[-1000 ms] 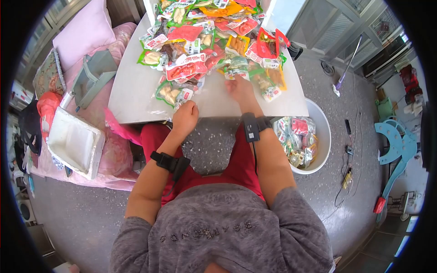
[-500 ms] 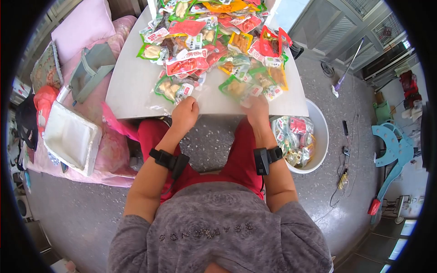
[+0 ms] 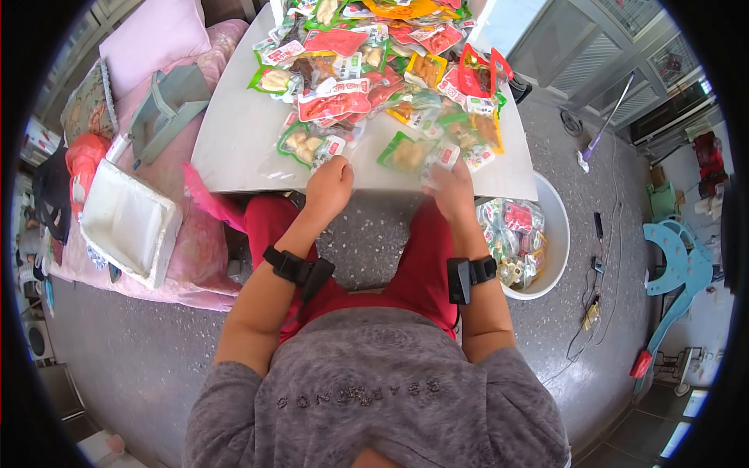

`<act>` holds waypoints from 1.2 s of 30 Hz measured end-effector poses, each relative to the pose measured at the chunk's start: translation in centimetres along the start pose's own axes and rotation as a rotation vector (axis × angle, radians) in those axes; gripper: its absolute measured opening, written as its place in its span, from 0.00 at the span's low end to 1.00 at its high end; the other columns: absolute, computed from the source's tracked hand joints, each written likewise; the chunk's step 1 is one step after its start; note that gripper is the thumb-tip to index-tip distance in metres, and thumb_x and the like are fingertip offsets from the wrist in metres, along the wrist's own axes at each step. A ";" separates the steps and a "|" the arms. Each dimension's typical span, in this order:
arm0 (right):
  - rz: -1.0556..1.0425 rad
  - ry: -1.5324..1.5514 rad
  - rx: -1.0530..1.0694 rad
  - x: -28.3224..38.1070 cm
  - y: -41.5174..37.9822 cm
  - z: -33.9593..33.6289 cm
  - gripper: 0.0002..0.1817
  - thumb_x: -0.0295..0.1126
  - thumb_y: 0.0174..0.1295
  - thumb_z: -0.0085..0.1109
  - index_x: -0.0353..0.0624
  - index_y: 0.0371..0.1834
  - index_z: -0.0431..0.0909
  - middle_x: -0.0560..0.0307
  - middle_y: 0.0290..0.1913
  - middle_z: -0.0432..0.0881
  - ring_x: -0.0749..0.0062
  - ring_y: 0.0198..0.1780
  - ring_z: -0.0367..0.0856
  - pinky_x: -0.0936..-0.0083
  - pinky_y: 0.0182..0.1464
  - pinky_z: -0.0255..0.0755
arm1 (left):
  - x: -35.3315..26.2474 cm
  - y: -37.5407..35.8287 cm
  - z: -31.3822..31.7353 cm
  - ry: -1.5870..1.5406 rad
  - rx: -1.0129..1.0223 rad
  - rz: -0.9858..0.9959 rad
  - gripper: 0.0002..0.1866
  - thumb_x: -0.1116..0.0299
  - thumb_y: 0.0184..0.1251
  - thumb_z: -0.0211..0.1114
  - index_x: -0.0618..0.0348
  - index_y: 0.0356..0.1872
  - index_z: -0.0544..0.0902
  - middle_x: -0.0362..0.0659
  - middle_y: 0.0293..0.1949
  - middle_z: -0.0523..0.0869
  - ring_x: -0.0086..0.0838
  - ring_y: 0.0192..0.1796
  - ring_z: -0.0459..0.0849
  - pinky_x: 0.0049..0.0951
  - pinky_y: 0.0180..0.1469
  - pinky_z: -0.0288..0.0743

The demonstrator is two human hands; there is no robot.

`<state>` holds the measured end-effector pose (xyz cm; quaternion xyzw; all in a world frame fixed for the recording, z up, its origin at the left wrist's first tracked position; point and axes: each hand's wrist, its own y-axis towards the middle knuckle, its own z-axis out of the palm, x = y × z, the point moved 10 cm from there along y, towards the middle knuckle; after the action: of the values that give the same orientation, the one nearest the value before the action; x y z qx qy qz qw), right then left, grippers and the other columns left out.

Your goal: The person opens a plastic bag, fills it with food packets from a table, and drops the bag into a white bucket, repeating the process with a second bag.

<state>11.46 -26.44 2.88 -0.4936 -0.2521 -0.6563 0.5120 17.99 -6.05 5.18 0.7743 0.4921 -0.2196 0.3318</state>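
My left hand (image 3: 330,188) is closed on the lower corner of a green-edged clear packet (image 3: 302,145) with pale pieces inside, at the table's front edge. My right hand (image 3: 452,187) pinches the white-labelled end of another green-edged packet (image 3: 407,154), which lies tilted over the tabletop and is slightly blurred. Just beyond both hands, a heap of red, orange and green food packets (image 3: 335,99) covers the middle and back of the white table (image 3: 226,148).
A white bucket (image 3: 555,234) holding packets stands on the floor right of the table. To the left, a white foam box (image 3: 129,222) and a grey-green holder (image 3: 168,113) rest on a pink-covered seat (image 3: 191,265). Cables and a blue plastic frame (image 3: 671,261) are at the right.
The whole view has shifted a little, so table and bucket appear further right. My right hand and its packet have moved slightly up; my left hand still grips its packet.
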 end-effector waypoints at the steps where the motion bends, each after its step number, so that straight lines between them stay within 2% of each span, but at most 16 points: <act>1: 0.023 0.002 0.014 0.2 -0.6 0.4 0.10 0.22 0.51 0.45 0.41 0.37 0.70 0.59 0.32 0.75 0.77 0.27 0.74 0.83 0.21 0.70 | -0.1 0.1 -0.1 -0.002 0.005 -0.001 0.07 0.68 0.53 0.48 0.61 0.26 0.70 0.51 0.25 0.75 0.45 0.31 0.73 0.40 0.32 0.65; 7: 0.060 0.019 0.318 -0.5 -1.8 3.6 0.13 0.21 0.50 0.44 0.39 0.41 0.69 0.57 0.34 0.76 0.74 0.30 0.76 0.82 0.23 0.73 | -0.2 0.4 -0.1 -0.034 0.036 0.011 0.08 0.67 0.53 0.47 0.61 0.24 0.69 0.52 0.24 0.75 0.46 0.30 0.73 0.40 0.31 0.65; 10: 0.158 0.010 0.384 -1.8 -2.1 4.8 0.13 0.21 0.50 0.44 0.39 0.40 0.69 0.57 0.34 0.76 0.74 0.30 0.76 0.82 0.23 0.73 | -0.8 0.4 -0.6 0.043 0.025 0.038 0.07 0.68 0.53 0.48 0.62 0.26 0.70 0.52 0.25 0.74 0.46 0.31 0.73 0.39 0.31 0.65; 17: 0.291 0.109 0.336 -4.8 -2.2 6.4 0.16 0.21 0.49 0.44 0.39 0.44 0.66 0.55 0.38 0.74 0.73 0.35 0.75 0.79 0.28 0.74 | -2.7 0.1 0.0 0.312 0.110 0.059 0.06 0.69 0.52 0.49 0.61 0.25 0.69 0.49 0.25 0.75 0.43 0.30 0.74 0.40 0.30 0.67; 22: 0.318 0.162 0.372 -5.7 -1.7 8.8 0.18 0.22 0.48 0.44 0.40 0.45 0.64 0.56 0.38 0.73 0.72 0.35 0.75 0.79 0.29 0.74 | -4.2 0.2 -1.5 0.316 0.063 0.091 0.06 0.69 0.50 0.49 0.61 0.23 0.69 0.49 0.24 0.75 0.44 0.26 0.74 0.41 0.26 0.67; 25: 0.401 -0.091 0.404 -6.7 -1.6 9.8 0.17 0.24 0.48 0.45 0.39 0.45 0.65 0.56 0.37 0.73 0.74 0.35 0.74 0.83 0.25 0.73 | -4.5 0.1 -1.3 0.325 0.058 0.111 0.05 0.69 0.50 0.50 0.60 0.23 0.69 0.49 0.23 0.75 0.44 0.25 0.74 0.41 0.25 0.67; 28: 0.324 -0.370 0.369 -8.2 -0.3 9.9 0.14 0.27 0.50 0.44 0.39 0.42 0.66 0.58 0.32 0.74 0.79 0.28 0.74 0.88 0.18 0.68 | -4.8 0.0 -1.1 0.316 0.060 0.117 0.05 0.69 0.50 0.50 0.60 0.23 0.69 0.49 0.23 0.75 0.44 0.25 0.75 0.41 0.25 0.67; 31: 0.327 -0.579 0.472 -7.0 -1.5 10.2 0.11 0.31 0.52 0.44 0.38 0.37 0.69 0.60 0.25 0.74 0.83 0.17 0.70 0.91 0.12 0.61 | -4.9 -0.3 -1.0 0.299 0.079 0.109 0.06 0.69 0.50 0.50 0.60 0.23 0.69 0.49 0.23 0.75 0.44 0.25 0.75 0.41 0.26 0.67; 34: 0.385 -0.588 0.458 -6.5 -1.6 9.1 0.09 0.32 0.53 0.43 0.38 0.31 0.70 0.62 0.19 0.72 0.84 0.10 0.64 0.91 0.10 0.57 | -5.0 -0.7 -0.9 0.322 0.090 0.099 0.09 0.65 0.52 0.50 0.60 0.22 0.71 0.48 0.22 0.75 0.42 0.25 0.76 0.39 0.27 0.69; 36: 0.348 -0.570 0.478 -7.2 -1.0 9.3 0.08 0.32 0.52 0.43 0.39 0.29 0.70 0.61 0.18 0.71 0.85 0.11 0.64 0.91 0.10 0.56 | -5.0 -0.7 -0.7 0.321 0.101 0.099 0.09 0.65 0.52 0.50 0.60 0.22 0.71 0.48 0.22 0.76 0.42 0.25 0.76 0.39 0.27 0.69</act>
<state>14.05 -15.24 0.11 -0.5583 -0.4418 -0.3197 0.6252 15.26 -8.39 8.79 0.8385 0.4882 -0.1009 0.2200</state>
